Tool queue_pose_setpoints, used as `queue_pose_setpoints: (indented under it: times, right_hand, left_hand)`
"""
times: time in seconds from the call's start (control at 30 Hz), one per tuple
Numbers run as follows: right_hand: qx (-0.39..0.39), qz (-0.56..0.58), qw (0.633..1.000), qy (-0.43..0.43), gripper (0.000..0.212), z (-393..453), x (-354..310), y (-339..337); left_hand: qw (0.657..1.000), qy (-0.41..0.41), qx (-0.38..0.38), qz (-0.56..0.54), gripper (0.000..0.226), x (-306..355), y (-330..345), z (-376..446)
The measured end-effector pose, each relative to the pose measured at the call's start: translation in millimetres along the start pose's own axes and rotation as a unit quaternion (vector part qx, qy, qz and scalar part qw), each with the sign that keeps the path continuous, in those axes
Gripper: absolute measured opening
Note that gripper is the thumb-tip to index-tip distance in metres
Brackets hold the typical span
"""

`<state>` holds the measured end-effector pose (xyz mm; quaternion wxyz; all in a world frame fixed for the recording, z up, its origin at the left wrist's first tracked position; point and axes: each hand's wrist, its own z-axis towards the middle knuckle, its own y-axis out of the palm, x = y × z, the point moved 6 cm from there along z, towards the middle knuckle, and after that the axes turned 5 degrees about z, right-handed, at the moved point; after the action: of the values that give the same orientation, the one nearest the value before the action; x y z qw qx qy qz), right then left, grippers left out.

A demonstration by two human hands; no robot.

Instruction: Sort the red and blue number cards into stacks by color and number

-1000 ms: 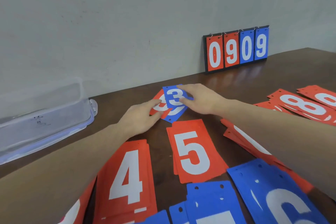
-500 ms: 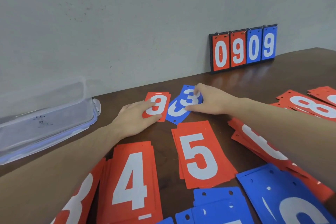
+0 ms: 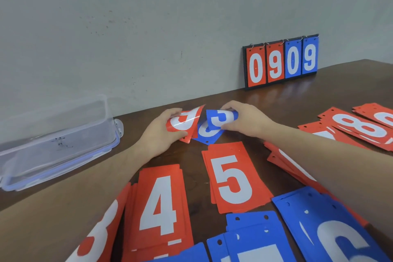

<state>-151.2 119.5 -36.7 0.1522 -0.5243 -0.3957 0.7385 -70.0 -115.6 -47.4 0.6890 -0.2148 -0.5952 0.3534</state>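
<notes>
My left hand (image 3: 163, 134) grips a small red 9 card (image 3: 187, 120), curled and lifted off the brown table (image 3: 265, 102). My right hand (image 3: 244, 122) pinches a small blue 3 card (image 3: 220, 118), also bent upward. Another small blue card (image 3: 207, 134) lies flat beneath both, and a red card edge (image 3: 187, 138) shows under my left hand. Nearer me lie stacks of large cards: red 4 (image 3: 161, 204), red 5 (image 3: 232, 178), a red one (image 3: 97, 238) at lower left, blue 6 (image 3: 331, 232) and more blue cards (image 3: 251, 242).
A clear plastic lidded box (image 3: 57, 140) sits at the left by the wall. A scoreboard reading 0909 (image 3: 280, 61) stands against the wall at the back. Red 8 cards (image 3: 361, 127) and other red cards (image 3: 285, 161) fan out on the right, partly under my right forearm.
Both hands have lifted their cards off the table: the left now holds the red 9 curled up, the right has raised and bent the blue 3.
</notes>
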Motion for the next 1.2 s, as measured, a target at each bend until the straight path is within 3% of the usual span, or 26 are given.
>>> queue_pose_setpoints:
  times: [0.1, 0.23, 0.33, 0.4, 0.53, 0.67, 0.73, 0.87, 1.03, 1.2]
  right_hand:
    - [0.022, 0.093, 0.995, 0.000, 0.057, -13, -4, -4]
    - [0.011, 0.110, 0.994, 0.005, 0.082, -37, -21, -10]
    - [0.012, 0.146, 0.989, -0.004, 0.076, -60, -35, -17]
    - [0.001, 0.172, 0.985, -0.002, 0.067, -76, -42, -19]
    - [-0.002, 0.250, 0.968, 0.011, 0.043, -105, -54, -22]
    - [0.060, 0.269, 0.961, 0.004, 0.025, -127, -65, -28]
    - [0.061, 0.284, 0.957, 0.016, 0.033, -136, -71, -28]
    - [0.009, 0.308, 0.951, 0.031, 0.079, -149, -83, -19]
    - [-0.001, 0.278, 0.960, 0.015, 0.034, -167, -109, -8]
    - [-0.018, 0.277, 0.960, 0.038, 0.012, -179, -133, 10]
  left_hand:
    - [0.995, -0.016, 0.018, -0.096, 0.075, 9, -9, -12]
    - [0.984, 0.008, 0.022, -0.179, 0.085, 28, -21, -36]
    - [0.978, -0.021, 0.013, -0.209, 0.094, 33, -28, -56]
    - [0.970, -0.046, 0.029, -0.236, 0.083, 30, -34, -69]
    - [0.954, -0.103, 0.050, -0.277, 0.040, 22, -49, -98]
    - [0.926, -0.124, 0.045, -0.354, 0.026, 15, -62, -127]
    - [0.921, -0.128, 0.048, -0.366, 0.022, 13, -71, -142]
    - [0.913, -0.131, 0.043, -0.384, 0.012, 10, -89, -170]
    - [0.925, -0.138, 0.036, -0.352, 0.017, 7, -112, -199]
    - [0.924, -0.162, 0.040, -0.344, 0.025, 7, -131, -230]
